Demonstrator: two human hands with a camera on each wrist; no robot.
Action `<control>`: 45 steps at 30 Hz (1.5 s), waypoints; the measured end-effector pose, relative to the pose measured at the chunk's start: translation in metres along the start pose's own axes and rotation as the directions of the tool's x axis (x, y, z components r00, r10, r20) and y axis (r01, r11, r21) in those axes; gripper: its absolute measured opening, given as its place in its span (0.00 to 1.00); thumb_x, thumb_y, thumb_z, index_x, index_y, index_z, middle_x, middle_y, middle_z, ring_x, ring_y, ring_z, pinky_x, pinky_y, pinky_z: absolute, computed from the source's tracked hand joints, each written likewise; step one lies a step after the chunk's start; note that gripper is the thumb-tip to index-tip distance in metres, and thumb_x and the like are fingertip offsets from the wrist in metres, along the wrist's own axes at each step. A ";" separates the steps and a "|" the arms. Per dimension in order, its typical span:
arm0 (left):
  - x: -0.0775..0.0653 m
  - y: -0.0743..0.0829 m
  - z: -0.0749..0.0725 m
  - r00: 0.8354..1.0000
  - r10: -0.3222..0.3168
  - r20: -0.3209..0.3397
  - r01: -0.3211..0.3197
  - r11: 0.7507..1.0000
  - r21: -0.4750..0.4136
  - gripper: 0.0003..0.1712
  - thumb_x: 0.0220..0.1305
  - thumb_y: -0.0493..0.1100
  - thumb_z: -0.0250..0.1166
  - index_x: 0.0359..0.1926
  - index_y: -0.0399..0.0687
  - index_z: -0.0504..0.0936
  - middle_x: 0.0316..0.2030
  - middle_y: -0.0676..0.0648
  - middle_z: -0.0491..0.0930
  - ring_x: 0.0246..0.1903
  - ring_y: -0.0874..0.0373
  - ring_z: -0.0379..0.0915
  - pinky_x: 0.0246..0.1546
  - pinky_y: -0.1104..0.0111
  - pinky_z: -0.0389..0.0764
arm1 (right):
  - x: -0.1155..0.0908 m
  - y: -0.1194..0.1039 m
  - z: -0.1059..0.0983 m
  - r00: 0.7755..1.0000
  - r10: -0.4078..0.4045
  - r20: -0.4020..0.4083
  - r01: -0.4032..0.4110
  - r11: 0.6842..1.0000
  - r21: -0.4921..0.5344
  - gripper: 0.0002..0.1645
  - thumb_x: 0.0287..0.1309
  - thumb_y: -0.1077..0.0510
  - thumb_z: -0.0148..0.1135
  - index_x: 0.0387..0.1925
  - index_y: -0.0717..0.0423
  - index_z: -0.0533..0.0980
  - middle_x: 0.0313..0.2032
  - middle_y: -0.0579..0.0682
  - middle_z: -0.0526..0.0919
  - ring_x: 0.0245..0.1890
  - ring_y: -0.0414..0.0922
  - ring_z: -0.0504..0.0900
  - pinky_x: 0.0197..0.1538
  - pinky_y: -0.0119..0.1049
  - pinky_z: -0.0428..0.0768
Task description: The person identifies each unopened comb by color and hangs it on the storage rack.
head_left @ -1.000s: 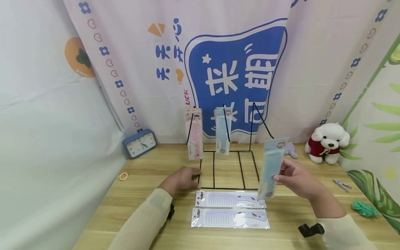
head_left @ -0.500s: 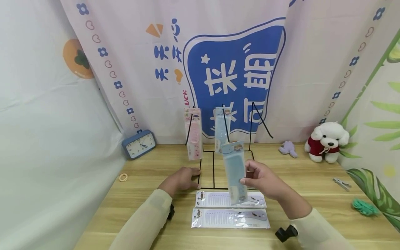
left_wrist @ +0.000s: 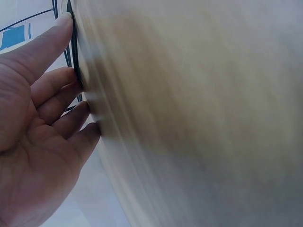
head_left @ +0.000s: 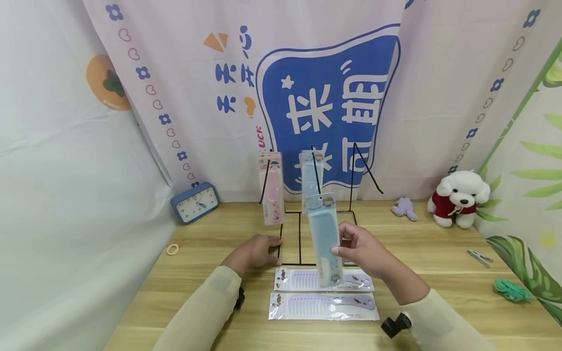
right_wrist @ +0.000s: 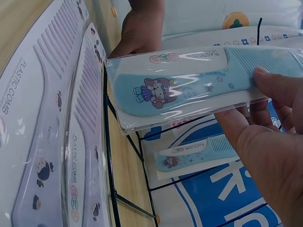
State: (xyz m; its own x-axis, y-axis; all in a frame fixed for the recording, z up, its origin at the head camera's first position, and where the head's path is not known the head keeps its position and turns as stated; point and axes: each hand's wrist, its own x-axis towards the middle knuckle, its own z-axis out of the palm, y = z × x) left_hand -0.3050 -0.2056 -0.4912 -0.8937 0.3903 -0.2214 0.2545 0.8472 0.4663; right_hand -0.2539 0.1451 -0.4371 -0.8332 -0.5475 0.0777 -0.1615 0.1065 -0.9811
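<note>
In the head view, my right hand (head_left: 362, 248) pinches a blue comb in a clear package (head_left: 325, 239) by its side edge, between thumb and fingers. The package hangs upright, its top at the front tip of the middle hook; I cannot tell whether the hook is through its hole. Behind it, another packaged blue comb (head_left: 309, 170) hangs on that hook of the black wire rack (head_left: 300, 239). Several packaged pink combs (head_left: 273, 190) hang on the left hook. My left hand (head_left: 256, 251) rests at the left side of the rack's base, thumb and fingers touching the wire (left_wrist: 75, 52).
Two packaged purple combs (head_left: 322, 306) lie in front of the rack. The right hook (head_left: 369, 168) sticks out bare. Around are a blue clock (head_left: 194, 202), a wooden ring (head_left: 173, 249), a plush dog (head_left: 458, 199), a purple toy (head_left: 404, 208), a clip (head_left: 480, 257) and green cord (head_left: 512, 289).
My right hand has carried the packaged blue comb leftward from beside the right hook to the middle hook's tip, then slightly farther left and up. My left hand has stayed on the rack.
</note>
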 end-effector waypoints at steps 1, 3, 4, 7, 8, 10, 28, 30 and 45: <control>0.000 0.000 0.000 1.000 0.003 0.000 -0.003 1.000 -0.002 0.40 0.72 0.50 0.76 0.79 0.46 0.75 0.82 0.46 0.68 0.83 0.43 0.59 0.83 0.48 0.63 | 0.000 0.000 0.000 1.000 0.003 -0.003 -0.003 1.000 -0.004 0.17 0.73 0.65 0.67 0.57 0.65 0.72 0.56 0.64 0.83 0.55 0.54 0.86 0.61 0.58 0.89; 0.000 0.000 0.000 1.000 0.007 0.001 -0.007 1.000 -0.005 0.39 0.72 0.50 0.76 0.79 0.46 0.74 0.82 0.46 0.68 0.83 0.42 0.59 0.83 0.48 0.63 | 0.001 0.001 -0.001 1.000 0.006 -0.013 -0.006 1.000 -0.008 0.17 0.74 0.65 0.67 0.58 0.65 0.73 0.57 0.64 0.83 0.56 0.55 0.87 0.61 0.57 0.89; -0.001 0.000 -0.001 1.000 0.007 0.001 -0.007 1.000 -0.005 0.39 0.72 0.50 0.76 0.79 0.46 0.74 0.82 0.46 0.68 0.83 0.42 0.58 0.84 0.48 0.63 | 0.002 0.001 -0.002 1.000 0.008 -0.019 -0.008 1.000 -0.014 0.17 0.74 0.64 0.67 0.58 0.64 0.73 0.57 0.65 0.83 0.56 0.55 0.87 0.61 0.57 0.89; -0.001 0.001 -0.001 1.000 0.003 -0.001 -0.003 1.000 0.000 0.40 0.72 0.50 0.76 0.79 0.46 0.74 0.82 0.46 0.68 0.83 0.42 0.58 0.84 0.48 0.62 | 0.005 0.002 -0.003 0.998 0.023 -0.050 -0.024 0.999 -0.027 0.18 0.74 0.64 0.67 0.59 0.64 0.73 0.59 0.64 0.83 0.58 0.55 0.87 0.61 0.54 0.89; -0.001 0.000 -0.001 1.000 0.000 -0.001 0.000 1.000 0.003 0.39 0.72 0.51 0.76 0.79 0.47 0.75 0.82 0.46 0.68 0.83 0.42 0.58 0.84 0.48 0.62 | 0.006 0.001 -0.003 0.997 0.033 -0.064 -0.036 0.999 -0.033 0.18 0.74 0.64 0.67 0.59 0.63 0.73 0.59 0.64 0.82 0.58 0.55 0.86 0.62 0.54 0.89; 0.000 0.001 -0.001 1.000 -0.005 -0.002 0.006 1.000 0.007 0.39 0.71 0.51 0.76 0.79 0.47 0.75 0.82 0.47 0.67 0.83 0.42 0.58 0.84 0.48 0.62 | 0.010 0.000 -0.003 0.993 0.055 -0.105 -0.061 0.997 -0.052 0.19 0.74 0.64 0.67 0.61 0.62 0.73 0.59 0.63 0.82 0.59 0.54 0.86 0.61 0.52 0.90; -0.003 0.001 0.000 1.000 -0.017 0.000 0.017 1.000 -0.002 0.39 0.73 0.51 0.75 0.79 0.48 0.75 0.82 0.48 0.67 0.84 0.43 0.57 0.84 0.47 0.61 | 0.081 -0.002 -0.001 0.910 0.021 -0.415 -0.077 0.990 -0.120 0.15 0.81 0.59 0.60 0.61 0.61 0.75 0.57 0.60 0.81 0.63 0.59 0.83 0.61 0.51 0.89; -0.002 0.001 0.001 1.000 -0.020 0.002 0.020 1.000 0.001 0.39 0.72 0.51 0.75 0.79 0.48 0.75 0.82 0.48 0.67 0.84 0.43 0.57 0.84 0.47 0.61 | 0.087 0.000 -0.003 0.902 0.033 -0.430 -0.080 0.993 -0.092 0.16 0.82 0.59 0.59 0.62 0.62 0.75 0.57 0.59 0.80 0.63 0.57 0.83 0.62 0.51 0.88; 0.000 0.001 0.001 1.000 -0.026 -0.006 0.026 1.000 0.002 0.39 0.72 0.51 0.76 0.78 0.49 0.76 0.82 0.47 0.68 0.83 0.43 0.58 0.84 0.48 0.62 | 0.119 0.005 -0.003 0.872 0.030 -0.489 -0.084 0.993 -0.088 0.14 0.83 0.58 0.57 0.62 0.58 0.74 0.56 0.57 0.79 0.60 0.54 0.80 0.64 0.50 0.82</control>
State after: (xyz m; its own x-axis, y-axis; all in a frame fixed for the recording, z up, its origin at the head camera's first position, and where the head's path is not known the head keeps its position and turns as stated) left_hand -0.3043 -0.2045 -0.4913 -0.9021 0.3662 -0.2281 0.2322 0.8577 0.4588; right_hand -0.3557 0.0834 -0.4320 -0.9898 -0.0685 0.1246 -0.1370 0.2242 -0.9649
